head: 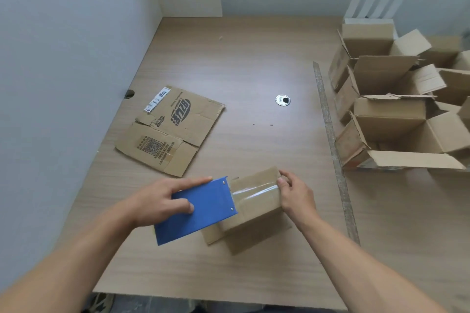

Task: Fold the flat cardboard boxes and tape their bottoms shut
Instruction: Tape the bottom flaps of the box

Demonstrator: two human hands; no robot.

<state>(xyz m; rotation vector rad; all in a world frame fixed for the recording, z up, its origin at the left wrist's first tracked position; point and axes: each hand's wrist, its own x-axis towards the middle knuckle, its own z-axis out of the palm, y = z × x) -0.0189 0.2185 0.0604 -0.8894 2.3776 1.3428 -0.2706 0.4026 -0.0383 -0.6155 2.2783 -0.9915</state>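
Left grip clasping flat, right grip pinching, forearms converging

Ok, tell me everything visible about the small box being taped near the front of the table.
The small brown cardboard box stands folded on the wood-grain table, bottom face up. A strip of clear glossy tape runs across that face. The flat blue tape dispenser, held by the left hand, meets its left edge; the right hand pinches the tape at its right edge. One flap splays out flat below.
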